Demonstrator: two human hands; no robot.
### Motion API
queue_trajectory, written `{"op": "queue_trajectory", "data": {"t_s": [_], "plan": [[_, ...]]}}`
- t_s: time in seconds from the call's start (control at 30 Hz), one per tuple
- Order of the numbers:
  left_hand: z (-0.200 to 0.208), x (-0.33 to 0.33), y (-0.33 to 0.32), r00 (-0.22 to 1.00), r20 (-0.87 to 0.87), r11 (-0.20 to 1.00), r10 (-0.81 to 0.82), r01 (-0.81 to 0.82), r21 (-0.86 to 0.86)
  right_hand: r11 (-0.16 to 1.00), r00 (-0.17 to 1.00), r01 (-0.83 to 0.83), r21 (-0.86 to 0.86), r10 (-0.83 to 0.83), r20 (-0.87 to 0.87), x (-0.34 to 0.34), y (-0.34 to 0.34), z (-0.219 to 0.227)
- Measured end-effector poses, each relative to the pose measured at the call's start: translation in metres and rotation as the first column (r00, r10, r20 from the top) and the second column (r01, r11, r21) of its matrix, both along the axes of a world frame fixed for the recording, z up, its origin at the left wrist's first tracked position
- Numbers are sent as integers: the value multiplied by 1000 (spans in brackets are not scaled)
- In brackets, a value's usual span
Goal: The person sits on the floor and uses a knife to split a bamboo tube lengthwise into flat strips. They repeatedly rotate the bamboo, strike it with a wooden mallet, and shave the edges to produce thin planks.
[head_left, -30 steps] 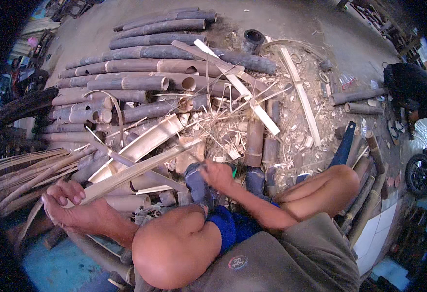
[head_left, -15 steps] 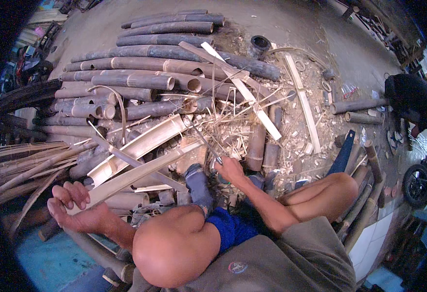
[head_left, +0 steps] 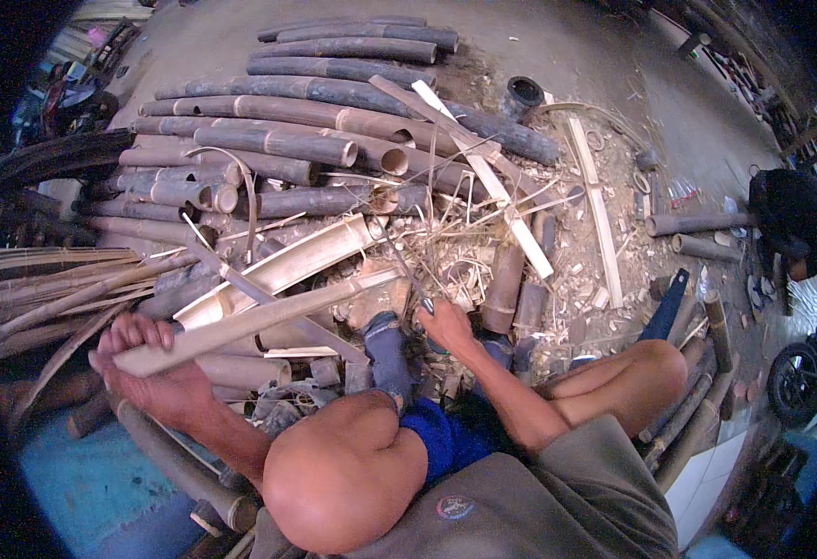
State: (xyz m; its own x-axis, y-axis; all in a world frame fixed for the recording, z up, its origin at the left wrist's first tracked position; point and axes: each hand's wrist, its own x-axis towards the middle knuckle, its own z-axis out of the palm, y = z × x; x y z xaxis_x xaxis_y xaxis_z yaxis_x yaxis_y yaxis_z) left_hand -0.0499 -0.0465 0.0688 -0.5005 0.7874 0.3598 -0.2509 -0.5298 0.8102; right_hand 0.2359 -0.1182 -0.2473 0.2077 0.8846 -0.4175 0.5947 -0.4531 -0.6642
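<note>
My left hand [head_left: 152,368] is closed round the near end of a split bamboo strip [head_left: 269,322]. The strip slants up to the right, its far end above a wooden block [head_left: 364,303] between my feet. My right hand [head_left: 444,326] grips a knife [head_left: 403,264] by its handle, which the fingers mostly hide. Its long, narrow blade points up and left, past the strip's far end; whether they touch I cannot tell. Behind the strip lies a pale half-round bamboo piece [head_left: 287,263], with a thinner flat slat [head_left: 273,303] crossing it.
Several dark bamboo poles [head_left: 269,114] lie across the floor ahead. Shavings [head_left: 567,247] and loose pale slats [head_left: 598,219] cover the ground to their right. A bundle of thin strips [head_left: 64,298] sits at left. A blue-handled saw [head_left: 665,307] leans beyond my right knee.
The bamboo strip has turned about its length, and a broader face of it now shows. The whole view has shifted slightly. Both hands keep their hold.
</note>
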Motion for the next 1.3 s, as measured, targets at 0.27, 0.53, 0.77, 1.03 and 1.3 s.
{"op": "queue_trajectory", "data": {"t_s": [0.27, 0.53, 0.77, 1.03, 1.3], "plan": [[11, 31, 23, 910, -18, 910, 414, -413, 48, 959, 977, -131, 252, 168, -133, -25, -18, 128], [19, 80, 0, 892, -216, 915, 397, -365, 172, 708, 906, -164, 687, 384, -179, -54, -28, 262], [9, 79, -2, 785, -374, 868, 494, -467, 167, 730, 919, -236, 642, 382, -97, -65, -22, 248], [0, 65, -1, 586, -529, 784, 613, -536, 314, 788, 921, -268, 554, 379, -93, -65, -25, 223], [-4, 37, 9, 309, -630, 686, 712, -496, 532, 866, 934, -310, 391, 354, -43, -62, -21, 211]]}}
